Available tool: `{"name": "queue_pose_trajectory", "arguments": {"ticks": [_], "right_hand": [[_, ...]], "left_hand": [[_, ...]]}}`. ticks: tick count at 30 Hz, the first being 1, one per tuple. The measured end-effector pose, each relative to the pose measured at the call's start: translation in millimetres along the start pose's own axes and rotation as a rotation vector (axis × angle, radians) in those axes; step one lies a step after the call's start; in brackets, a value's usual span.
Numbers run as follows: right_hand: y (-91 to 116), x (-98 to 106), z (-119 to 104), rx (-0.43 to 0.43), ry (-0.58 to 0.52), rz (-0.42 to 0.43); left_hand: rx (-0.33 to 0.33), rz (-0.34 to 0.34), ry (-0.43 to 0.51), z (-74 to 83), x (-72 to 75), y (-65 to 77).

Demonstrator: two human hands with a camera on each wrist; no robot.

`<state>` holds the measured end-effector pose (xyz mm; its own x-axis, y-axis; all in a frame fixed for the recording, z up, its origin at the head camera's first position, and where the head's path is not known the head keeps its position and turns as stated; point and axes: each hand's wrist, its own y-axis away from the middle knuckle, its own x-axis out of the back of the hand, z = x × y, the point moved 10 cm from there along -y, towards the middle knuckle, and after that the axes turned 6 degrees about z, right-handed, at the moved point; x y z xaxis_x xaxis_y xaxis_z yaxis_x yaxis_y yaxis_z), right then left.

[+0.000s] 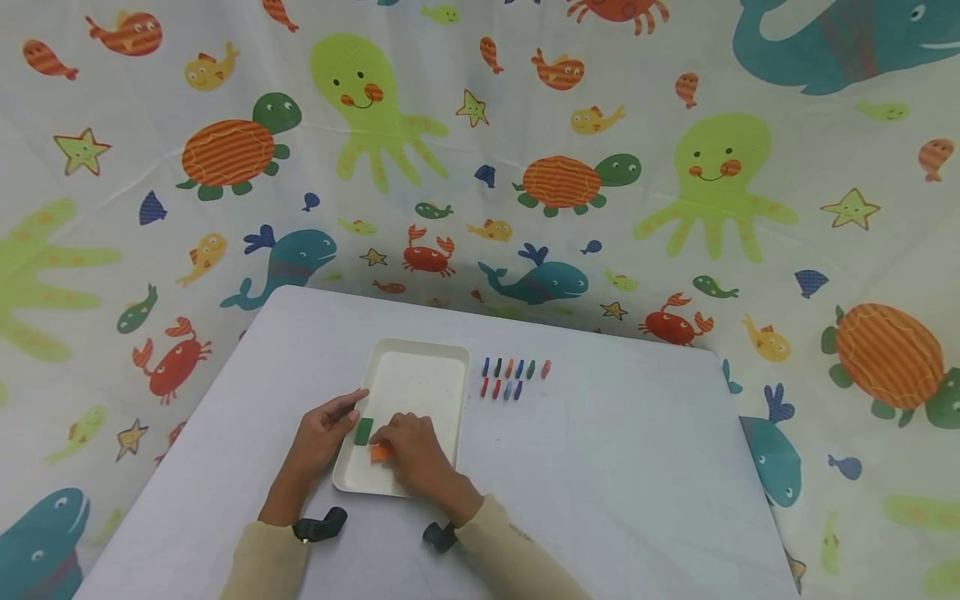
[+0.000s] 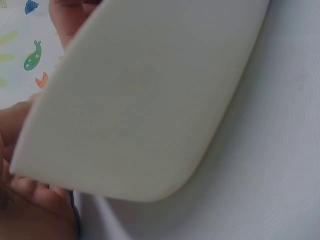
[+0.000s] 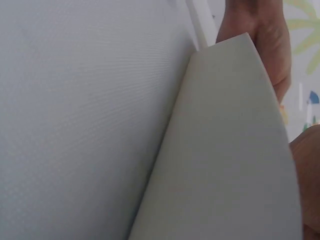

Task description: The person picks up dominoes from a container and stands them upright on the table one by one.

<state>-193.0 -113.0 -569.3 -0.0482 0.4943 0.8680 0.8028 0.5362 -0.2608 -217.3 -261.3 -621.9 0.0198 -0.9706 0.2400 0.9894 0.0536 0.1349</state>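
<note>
A white tray lies on the table. Inside it, near its left wall, is a small green rectangular block. My right hand reaches over the tray with bent fingers and pinches an orange block, partly hidden under the fingers. At the tray's left rim is my left hand, its fingers relaxed and fingertips right at the edge, beside the green block. The tray's outer wall fills much of the left wrist view and hides part of the hands; its wall does likewise in the right wrist view.
Right of the tray, two rows of short coloured sticks lie on the white-covered table. A curtain with printed sea animals hangs behind the table. Dark wrist cameras sit near the front edge of the tray.
</note>
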Motion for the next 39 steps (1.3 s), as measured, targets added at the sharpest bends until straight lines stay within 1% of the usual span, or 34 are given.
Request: {"name": "queue_pose_trajectory", "arguments": {"ticks": [5,10,16,20,26,34,39], "right_hand": [[1.5,8.6,2.4,-0.022,-0.03,0.023],[2.4,14.9,7.2,-0.061,-0.085,0.044],[2.0,24.2,11.8,-0.07,-0.127,0.091],[1.8,31.0,17.0,-0.103,-0.166,0.114],[2.7,45.7,24.0,-0.139,-0.25,0.188],[2.4,62.9,33.1,-0.167,-0.275,0.273],[2.0,70.9,41.4,-0.191,-0.308,0.316]], "left_hand": [[-0.006,0.002,-0.009,0.5,-0.1,-0.7],[0.007,0.005,-0.003,1.3,0.2,0.5],[0.032,0.001,0.009,-0.9,0.0,-0.8],[0.033,0.001,0.007,-1.2,-0.1,-1.4],[0.029,0.01,-0.004,-1.6,-0.7,-0.8],[0.027,0.019,-0.064,-1.4,0.8,-1.6],[0.017,0.021,-0.059,-1.8,0.9,-2.5]]}}
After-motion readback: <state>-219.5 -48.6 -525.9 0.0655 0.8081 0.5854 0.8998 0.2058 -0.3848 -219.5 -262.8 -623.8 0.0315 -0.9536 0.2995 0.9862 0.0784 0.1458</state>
